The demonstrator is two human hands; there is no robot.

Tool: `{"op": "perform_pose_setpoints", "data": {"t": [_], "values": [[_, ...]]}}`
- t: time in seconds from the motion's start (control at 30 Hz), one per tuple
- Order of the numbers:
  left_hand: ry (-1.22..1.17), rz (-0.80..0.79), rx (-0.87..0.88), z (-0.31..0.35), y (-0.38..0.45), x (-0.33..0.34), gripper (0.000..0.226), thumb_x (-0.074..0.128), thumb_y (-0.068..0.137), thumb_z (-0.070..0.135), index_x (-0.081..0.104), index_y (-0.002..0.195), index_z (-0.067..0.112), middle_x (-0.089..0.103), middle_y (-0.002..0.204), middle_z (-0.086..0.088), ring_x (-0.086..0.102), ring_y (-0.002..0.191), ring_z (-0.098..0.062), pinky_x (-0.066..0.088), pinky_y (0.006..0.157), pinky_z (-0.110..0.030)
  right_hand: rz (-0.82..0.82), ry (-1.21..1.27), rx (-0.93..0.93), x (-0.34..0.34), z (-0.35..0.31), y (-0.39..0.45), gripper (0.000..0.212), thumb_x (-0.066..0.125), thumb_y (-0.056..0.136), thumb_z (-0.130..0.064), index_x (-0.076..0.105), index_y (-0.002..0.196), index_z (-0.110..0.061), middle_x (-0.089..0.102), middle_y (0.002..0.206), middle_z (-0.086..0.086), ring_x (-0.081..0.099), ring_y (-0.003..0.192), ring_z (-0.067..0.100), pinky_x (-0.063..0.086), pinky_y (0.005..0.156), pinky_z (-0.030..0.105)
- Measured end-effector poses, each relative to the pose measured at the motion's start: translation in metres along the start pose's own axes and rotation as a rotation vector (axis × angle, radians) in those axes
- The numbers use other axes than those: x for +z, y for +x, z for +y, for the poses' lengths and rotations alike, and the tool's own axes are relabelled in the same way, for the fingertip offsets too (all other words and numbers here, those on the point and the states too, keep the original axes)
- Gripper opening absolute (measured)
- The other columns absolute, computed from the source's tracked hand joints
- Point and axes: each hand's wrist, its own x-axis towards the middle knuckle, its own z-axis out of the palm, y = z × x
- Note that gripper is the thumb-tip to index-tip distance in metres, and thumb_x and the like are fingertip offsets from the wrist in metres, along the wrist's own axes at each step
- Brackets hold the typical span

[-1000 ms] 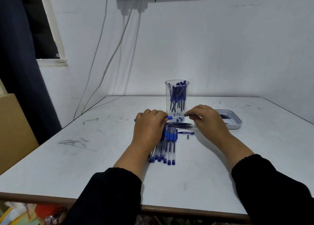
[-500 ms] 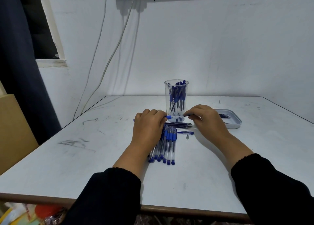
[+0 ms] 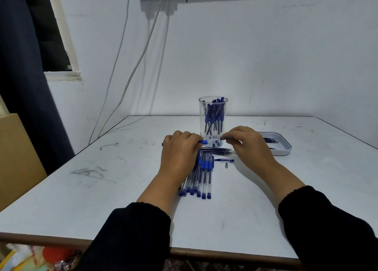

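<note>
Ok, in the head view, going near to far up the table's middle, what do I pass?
Row of clear blue-capped pens lying side by side → flat bundle of thin dark pen refills → tall clear plastic cup of blue pens. The held pen overlaps the cup, so omitted.

Left hand (image 3: 180,152) and right hand (image 3: 248,145) pinch blue pen (image 3: 210,141) ends; pen row (image 3: 199,176) below
</note>
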Motion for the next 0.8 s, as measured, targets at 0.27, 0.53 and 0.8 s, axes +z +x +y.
{"op": "perform_pose_setpoints", "data": {"t": [0.27,0.53,0.8], "values": [[0.004,0.019,-0.005,-0.002,0.0,0.001,0.015,0.058,0.093,0.021,0.069,0.103,0.019,0.068,0.096,0.002,0.056,0.09,-0.024,0.036,0.081,-0.038,0.003,0.007,0.033,-0.002,-0.002,0.0,0.023,0.063,0.087,0.001,0.076,0.099,-0.014,0.069,0.094,0.0,0.06,0.089,0.016,0.05,0.084,0.036],[-0.016,0.01,-0.007,-0.002,0.0,0.002,0.016,0.057,0.094,0.023,0.068,0.105,0.02,0.068,0.096,0.003,0.056,0.091,-0.024,0.036,0.081,-0.038,-0.006,-0.014,0.029,-0.001,-0.002,0.0,0.021,0.063,0.089,-0.001,0.075,0.1,-0.014,0.069,0.096,-0.001,0.057,0.089,0.013,0.048,0.083,0.032],[-0.041,-0.044,0.034,0.003,-0.001,0.001,0.021,0.053,0.096,0.025,0.066,0.112,0.021,0.067,0.104,0.003,0.054,0.097,-0.02,0.034,0.086,-0.034,-0.063,0.082,-0.009,0.004,-0.013,-0.001,0.032,0.063,0.091,-0.008,0.067,0.12,-0.019,0.073,0.101,-0.002,0.063,0.09,0.006,0.05,0.09,0.028]]}}
